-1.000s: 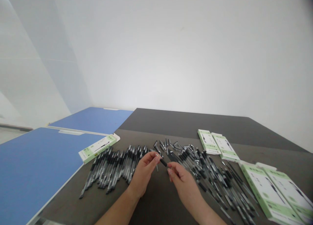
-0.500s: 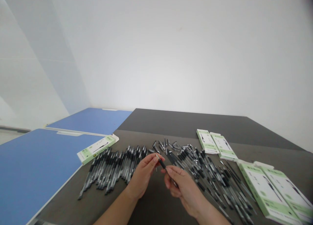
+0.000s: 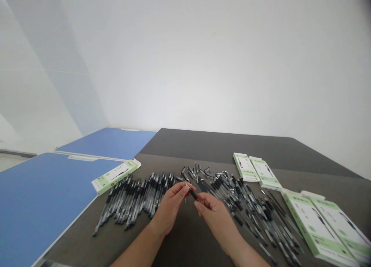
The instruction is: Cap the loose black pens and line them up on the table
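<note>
"What do the hands hold?"
"One pen (image 3: 192,193), dark grip showing: the left hand (image 3: 169,208) pinches one end, and the right hand's (image 3: 216,216) thumb and fingers clamp the other."
"Where is it?"
"Above the dark table (image 3: 188,242), between the row of pens (image 3: 136,201) and the loose pen pieces (image 3: 242,186)."
"And the green-and-white box (image 3: 116,176)?"
"Just beside the row, at its far left"
</note>
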`<state>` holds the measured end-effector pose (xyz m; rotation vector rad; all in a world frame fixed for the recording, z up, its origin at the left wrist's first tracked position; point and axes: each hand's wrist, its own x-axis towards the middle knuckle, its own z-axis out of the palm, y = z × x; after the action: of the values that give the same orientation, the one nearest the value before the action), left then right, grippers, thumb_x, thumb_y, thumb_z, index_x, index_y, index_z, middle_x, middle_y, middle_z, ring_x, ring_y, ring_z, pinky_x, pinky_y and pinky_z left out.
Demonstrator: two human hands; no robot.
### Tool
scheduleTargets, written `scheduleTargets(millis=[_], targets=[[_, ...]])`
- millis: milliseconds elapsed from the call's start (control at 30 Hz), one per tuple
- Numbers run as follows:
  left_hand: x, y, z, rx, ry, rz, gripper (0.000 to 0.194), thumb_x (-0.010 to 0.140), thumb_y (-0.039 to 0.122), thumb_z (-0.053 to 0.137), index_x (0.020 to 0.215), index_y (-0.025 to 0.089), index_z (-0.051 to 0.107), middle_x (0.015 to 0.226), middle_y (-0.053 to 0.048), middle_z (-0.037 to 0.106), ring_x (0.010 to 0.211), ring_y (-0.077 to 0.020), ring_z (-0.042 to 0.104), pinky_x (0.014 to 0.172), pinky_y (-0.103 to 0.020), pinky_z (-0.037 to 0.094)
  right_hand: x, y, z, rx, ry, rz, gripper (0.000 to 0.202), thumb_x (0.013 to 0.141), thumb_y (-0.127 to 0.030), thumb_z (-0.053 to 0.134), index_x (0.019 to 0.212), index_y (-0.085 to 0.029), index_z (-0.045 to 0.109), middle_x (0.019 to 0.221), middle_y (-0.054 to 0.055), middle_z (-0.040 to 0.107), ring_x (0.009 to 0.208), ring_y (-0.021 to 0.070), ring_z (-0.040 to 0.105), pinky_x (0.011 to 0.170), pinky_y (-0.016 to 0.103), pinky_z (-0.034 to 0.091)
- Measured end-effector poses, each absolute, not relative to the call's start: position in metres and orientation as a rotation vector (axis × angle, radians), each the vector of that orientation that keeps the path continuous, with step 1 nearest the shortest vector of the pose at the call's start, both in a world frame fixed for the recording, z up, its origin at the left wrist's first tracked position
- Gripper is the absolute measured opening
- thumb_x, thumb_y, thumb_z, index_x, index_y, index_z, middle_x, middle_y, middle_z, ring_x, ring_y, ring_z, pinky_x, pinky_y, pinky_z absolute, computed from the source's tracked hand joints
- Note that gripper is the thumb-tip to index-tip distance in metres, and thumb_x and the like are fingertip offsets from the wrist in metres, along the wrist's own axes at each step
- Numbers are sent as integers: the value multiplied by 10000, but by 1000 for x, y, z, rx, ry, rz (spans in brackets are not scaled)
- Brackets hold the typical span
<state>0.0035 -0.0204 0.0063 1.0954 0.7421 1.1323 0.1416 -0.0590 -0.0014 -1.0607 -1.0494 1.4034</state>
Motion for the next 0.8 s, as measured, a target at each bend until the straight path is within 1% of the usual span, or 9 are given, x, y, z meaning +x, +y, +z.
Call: scheduleTargets(millis=[100,167,267,333,367,467,533,700,800], targets=[[5,-20,5,1066,707,1112,173,788,301,579,850,158,653,857,-41,640,764,-141,556,775,-275,420,143,-60,1,-916,-985,1716,275,766,-409,566,827,-143,599,495,-87,398,344,18,196,362,199,112],[6,-16,3,1067,736,1112,187,774,312,591,845,153,658,869,-51,650,789,-155,570,780,-283,425,145,-60,1,-852,-954,1780,287,774,-415,557,830,-135,589,491,-92,391,333,12,158,355,202,87],[4,-5,-1,1128,897,1143,265,749,341,603,929,155,659,921,-69,669,859,-182,586,817,-301,424,151,-56,1,-935,-915,1584,275,761,-409,581,819,-141,577,503,-87,402,356,19,199,358,194,96],[0,6,-2,1241,1081,1180,332,754,360,579,1020,169,632,965,-72,673,878,-191,592,819,-304,425,156,-52,1,-985,-859,1443,275,757,-417,584,825,-152,566,510,-87,403,368,24,214,360,191,105],[-3,11,-2,1355,1195,1175,340,764,365,555,1035,172,625,973,-71,675,878,-195,596,811,-302,427,159,-49,2,-991,-833,1402,277,755,-422,583,831,-157,561,514,-88,402,369,25,212,360,190,107],[-9,26,0,1817,1502,972,288,791,349,481,940,179,659,923,-66,688,860,-204,604,785,-292,424,164,-45,2,-980,-801,1358,278,754,-422,582,843,-161,549,523,-91,398,367,25,200,358,190,107],[-9,35,3,1998,1603,829,254,785,323,474,854,190,679,880,-67,693,851,-210,603,784,-293,412,164,-43,1,-995,-811,1347,283,758,-419,578,861,-157,549,523,-91,396,367,25,205,358,188,107],[6,47,2,2115,1776,614,198,721,280,531,712,178,700,825,-125,688,868,-260,601,814,-340,393,161,-43,-3,-1028,-858,1342,300,755,-435,573,858,-154,553,507,-95,380,368,26,211,359,186,110],[16,47,-2,2145,1865,507,199,695,278,553,690,147,704,860,-187,676,914,-313,594,821,-391,393,161,-43,-3,-1035,-861,1339,304,743,-453,575,815,-159,547,503,-96,373,365,28,207,357,188,106]])
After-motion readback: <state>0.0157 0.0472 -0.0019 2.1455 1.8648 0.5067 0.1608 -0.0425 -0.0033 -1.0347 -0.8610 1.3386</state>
